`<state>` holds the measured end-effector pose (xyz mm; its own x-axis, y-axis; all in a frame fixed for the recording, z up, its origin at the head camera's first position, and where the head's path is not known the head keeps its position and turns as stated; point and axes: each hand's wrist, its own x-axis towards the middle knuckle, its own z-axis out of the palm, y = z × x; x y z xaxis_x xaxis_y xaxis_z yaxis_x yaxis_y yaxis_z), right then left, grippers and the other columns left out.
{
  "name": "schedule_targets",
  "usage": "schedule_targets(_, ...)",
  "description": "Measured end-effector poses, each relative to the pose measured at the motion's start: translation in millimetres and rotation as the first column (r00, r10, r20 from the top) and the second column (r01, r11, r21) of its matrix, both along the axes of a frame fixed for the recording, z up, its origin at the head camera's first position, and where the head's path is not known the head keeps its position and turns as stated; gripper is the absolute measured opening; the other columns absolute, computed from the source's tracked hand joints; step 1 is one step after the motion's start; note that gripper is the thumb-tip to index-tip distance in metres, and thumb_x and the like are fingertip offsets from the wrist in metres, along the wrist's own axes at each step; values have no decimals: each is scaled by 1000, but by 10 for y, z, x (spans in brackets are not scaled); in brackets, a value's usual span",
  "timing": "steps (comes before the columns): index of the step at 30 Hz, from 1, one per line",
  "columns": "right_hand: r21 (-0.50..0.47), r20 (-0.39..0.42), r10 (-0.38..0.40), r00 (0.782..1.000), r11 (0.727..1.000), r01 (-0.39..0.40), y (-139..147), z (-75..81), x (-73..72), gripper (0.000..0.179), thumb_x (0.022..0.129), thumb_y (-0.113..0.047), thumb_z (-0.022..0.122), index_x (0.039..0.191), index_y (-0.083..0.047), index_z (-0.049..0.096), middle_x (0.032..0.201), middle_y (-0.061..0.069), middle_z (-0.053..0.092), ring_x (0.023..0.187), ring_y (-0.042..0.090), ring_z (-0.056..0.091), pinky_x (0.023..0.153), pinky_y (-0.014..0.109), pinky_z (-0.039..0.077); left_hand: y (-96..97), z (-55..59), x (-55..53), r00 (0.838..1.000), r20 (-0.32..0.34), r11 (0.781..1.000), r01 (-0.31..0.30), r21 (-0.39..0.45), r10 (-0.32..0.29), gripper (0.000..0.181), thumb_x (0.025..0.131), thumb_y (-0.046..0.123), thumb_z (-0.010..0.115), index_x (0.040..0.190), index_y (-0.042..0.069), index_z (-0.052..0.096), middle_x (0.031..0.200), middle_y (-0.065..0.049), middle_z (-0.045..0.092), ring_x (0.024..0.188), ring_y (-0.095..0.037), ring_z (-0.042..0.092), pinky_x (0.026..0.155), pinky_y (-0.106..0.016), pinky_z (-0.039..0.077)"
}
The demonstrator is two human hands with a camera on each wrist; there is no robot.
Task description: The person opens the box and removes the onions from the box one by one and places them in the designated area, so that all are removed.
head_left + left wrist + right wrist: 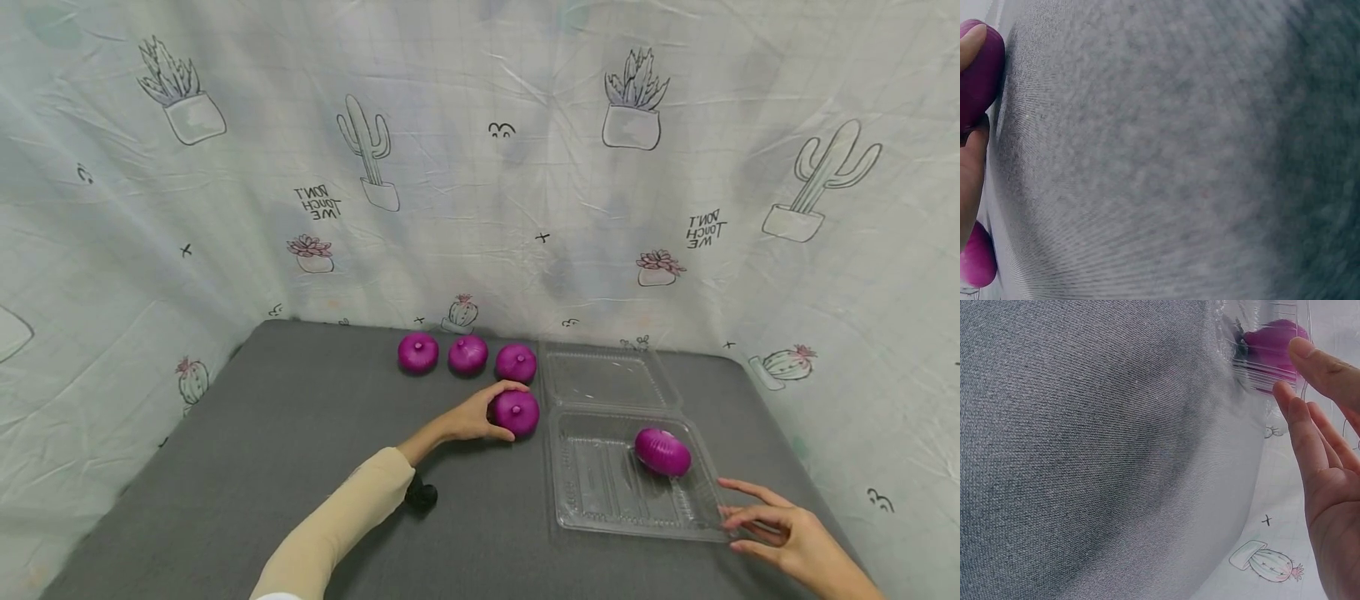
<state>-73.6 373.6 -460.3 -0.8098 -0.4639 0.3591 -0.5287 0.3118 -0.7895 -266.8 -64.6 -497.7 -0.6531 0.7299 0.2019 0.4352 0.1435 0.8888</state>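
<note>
My left hand grips a purple onion from its left side, thumb on the near side and fingers on the far side. In the left wrist view, part of that onion shows between the thumb and a finger at the left edge. A clear plastic clamshell box lies with its lid folded back. Inside its base, toward the right, one onion rests on its side. My right hand is at the box's right wall, its fingers spread and fairly straight, fingertips right at the rim.
Three more onions stand in a row at the back: a left one, a middle one and a right one. A small black object shows by the left sleeve. Printed curtains enclose the grey table.
</note>
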Motion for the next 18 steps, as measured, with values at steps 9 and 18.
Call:
schedule_targets(9,17,-17,-24,1000,1000,25,5,0,2,34,66,21,73,95,3,69,138,-13,47,103,0,62,71,22,55,-27,-25,-32,996,75,997,36,66,-41,82,73,-6,79,143,1,38,144,-14,42,127,-20,45,101,-33,42)
schedule_targets(18,3,-21,-2,1000,1000,2,17,2,-1,35,66,22,72,96,4,69,140,-11,47,105,1,61,71,23,55,-56,-7,-55,993,113,997,17,80,-26,68,76,-4,78,136,8,49,140,-6,48,129,-18,45,105,-35,39)
